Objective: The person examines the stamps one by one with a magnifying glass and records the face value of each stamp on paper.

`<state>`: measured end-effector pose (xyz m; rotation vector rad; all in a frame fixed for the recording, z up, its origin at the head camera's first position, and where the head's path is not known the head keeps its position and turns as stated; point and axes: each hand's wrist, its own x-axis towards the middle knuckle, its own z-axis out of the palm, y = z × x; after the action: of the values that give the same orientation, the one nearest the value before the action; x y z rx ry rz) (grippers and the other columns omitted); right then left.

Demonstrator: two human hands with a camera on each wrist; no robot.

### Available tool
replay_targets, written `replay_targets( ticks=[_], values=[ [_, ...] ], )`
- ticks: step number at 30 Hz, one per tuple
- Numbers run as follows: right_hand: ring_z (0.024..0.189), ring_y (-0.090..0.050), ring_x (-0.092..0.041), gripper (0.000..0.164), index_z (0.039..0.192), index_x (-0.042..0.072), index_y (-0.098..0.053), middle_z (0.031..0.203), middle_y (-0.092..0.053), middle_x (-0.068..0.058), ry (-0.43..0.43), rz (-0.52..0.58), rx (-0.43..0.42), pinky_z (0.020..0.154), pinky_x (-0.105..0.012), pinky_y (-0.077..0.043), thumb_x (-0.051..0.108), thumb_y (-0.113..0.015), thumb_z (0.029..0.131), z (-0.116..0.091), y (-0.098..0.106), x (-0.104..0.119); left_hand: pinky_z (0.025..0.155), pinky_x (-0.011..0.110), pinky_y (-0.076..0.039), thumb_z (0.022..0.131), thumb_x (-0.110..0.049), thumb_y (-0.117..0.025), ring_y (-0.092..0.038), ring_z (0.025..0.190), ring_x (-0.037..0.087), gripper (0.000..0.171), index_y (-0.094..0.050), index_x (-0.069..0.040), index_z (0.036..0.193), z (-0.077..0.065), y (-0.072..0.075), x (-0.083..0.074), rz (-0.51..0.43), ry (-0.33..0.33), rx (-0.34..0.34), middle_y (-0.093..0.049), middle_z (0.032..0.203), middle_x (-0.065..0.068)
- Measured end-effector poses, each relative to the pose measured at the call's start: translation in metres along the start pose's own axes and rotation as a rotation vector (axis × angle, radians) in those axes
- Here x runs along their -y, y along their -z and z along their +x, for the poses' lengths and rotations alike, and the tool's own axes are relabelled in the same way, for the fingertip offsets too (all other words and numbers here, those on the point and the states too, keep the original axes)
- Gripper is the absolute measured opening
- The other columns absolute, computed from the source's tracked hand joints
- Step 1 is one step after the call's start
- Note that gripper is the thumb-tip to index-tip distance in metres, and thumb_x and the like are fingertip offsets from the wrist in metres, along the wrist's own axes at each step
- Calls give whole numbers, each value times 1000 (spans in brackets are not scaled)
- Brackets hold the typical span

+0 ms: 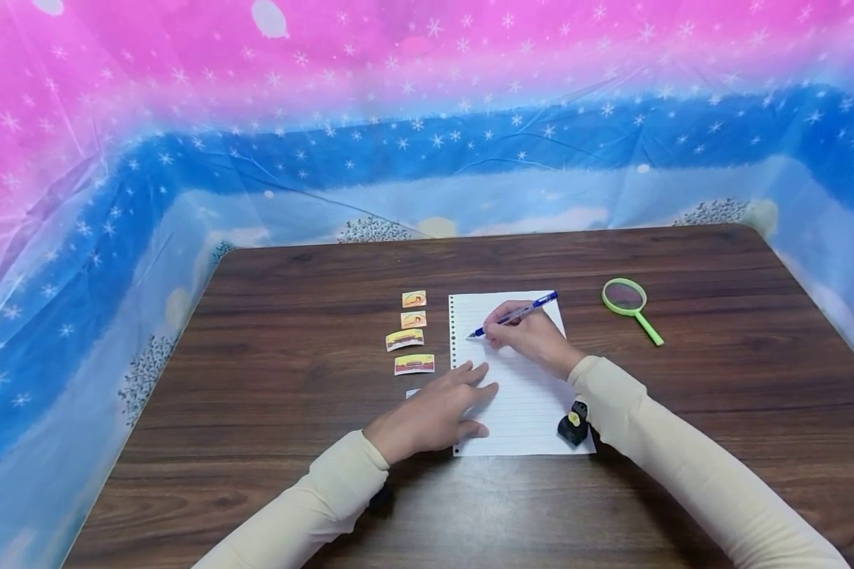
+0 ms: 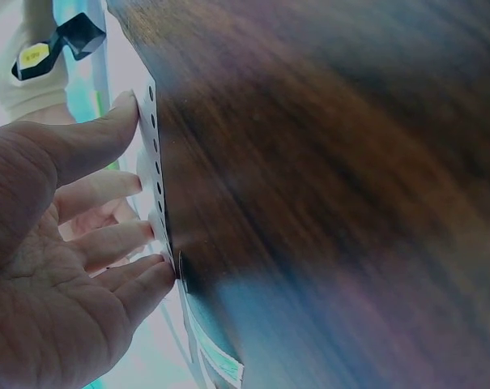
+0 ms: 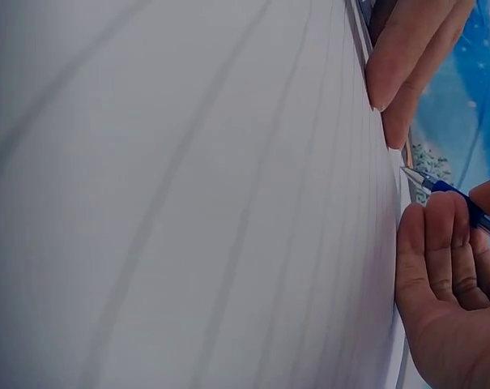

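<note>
Head view: snowflake cloth (image 1: 370,150) borders tabletop (image 1: 285,340), left hand (image 1: 434,407) spread, right hand (image 1: 534,336) pinching pen (image 1: 546,299).

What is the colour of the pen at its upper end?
The pen's upper end is blue; the head view shows it best.

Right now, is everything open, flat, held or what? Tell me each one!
Pen: tip bare, held.
Right hand: fingers pinching the pen.
Paper: unfolded; can't tell if written on.
Left hand: fingers spread, on the paper.
Four little pictures: face up, lower two look slightly bent.
Scrap: mostly hidden, can't tell.
Magnifying glass: lying down, untouched.
Cloth: hanging, wrinkled.
</note>
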<state>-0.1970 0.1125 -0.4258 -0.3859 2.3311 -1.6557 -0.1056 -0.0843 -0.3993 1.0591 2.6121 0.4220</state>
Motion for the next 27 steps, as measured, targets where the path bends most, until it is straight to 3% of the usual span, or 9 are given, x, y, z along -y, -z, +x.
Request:
replay_targets(
  ticks=[9,17,27],
  values=[
    [89,-70,-29,18,104,0,-69,98,-72,-19,-9,-12,-3,79,-29,-50,17,-68,96,-1,-1,1,119,47,-29,94,-27,-74,-32,146,42,57,-57,-2,143,0,0,0,-1,3,-1,-40,155,25],
    [83,-66,-22,11,99,5,-69,91,-72,-13,-17,-40,-8,76,-33,-46,14,-68,94,-2,-2,3,119,47,-29,94,-28,-74,-33,146,42,58,-56,-2,143,0,-1,0,4,3,0,-40,155,25],
    [84,-70,-23,13,101,2,-68,91,-72,-16,-4,-11,-19,80,-31,-52,13,-66,95,-2,-2,1,119,46,-29,95,-27,-73,-33,146,42,57,-57,-2,143,0,-1,0,3,7,-1,-40,155,25]
  ],
)
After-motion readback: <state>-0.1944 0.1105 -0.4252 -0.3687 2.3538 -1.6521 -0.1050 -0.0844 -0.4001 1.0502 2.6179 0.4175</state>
